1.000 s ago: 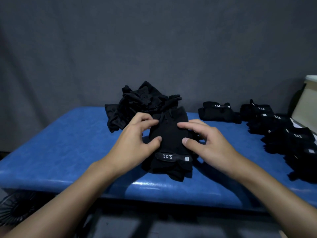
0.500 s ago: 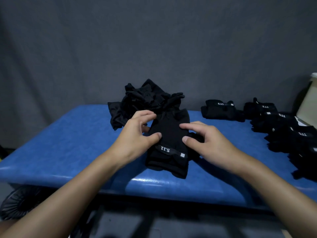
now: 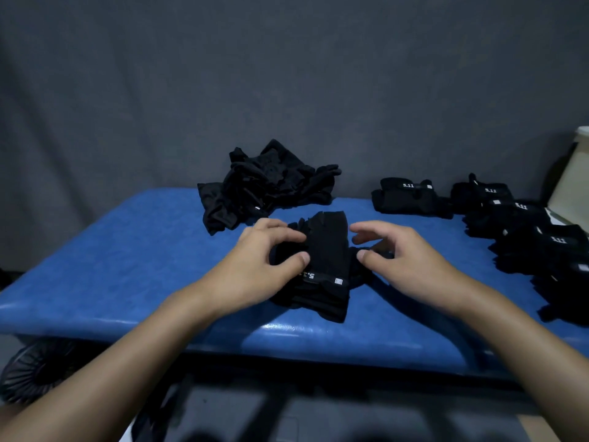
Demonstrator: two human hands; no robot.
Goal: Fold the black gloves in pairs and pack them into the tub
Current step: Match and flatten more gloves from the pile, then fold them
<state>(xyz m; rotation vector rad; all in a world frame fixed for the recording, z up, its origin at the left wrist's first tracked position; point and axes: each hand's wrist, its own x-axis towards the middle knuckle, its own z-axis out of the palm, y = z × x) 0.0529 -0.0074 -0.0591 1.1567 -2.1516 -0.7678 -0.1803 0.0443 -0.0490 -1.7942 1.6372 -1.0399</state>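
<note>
Gloves (image 3: 267, 183) are lying in a loose heap at the back of the blue bench (image 3: 127, 250). Folded pairs (image 3: 522, 231) are lining its right side near the tub (image 3: 573, 186). One glove pair (image 3: 328, 250) is lying mid-bench. The left hand (image 3: 255, 266) fingers are clamping its left edge, and the right hand (image 3: 411, 260) is pinching its right flap.

Table (image 3: 127, 266) top: glossy blue. Glove pair (image 3: 328, 250) at table centre: black, white "5.11" lettering on cuff band. Loose pile (image 3: 264, 186) at table's far edge: black. Folded pairs (image 3: 411, 199) along table's right end: black, white lettering. Tub (image 3: 573, 186): cream. Backdrop (image 3: 223, 74): dark grey.
</note>
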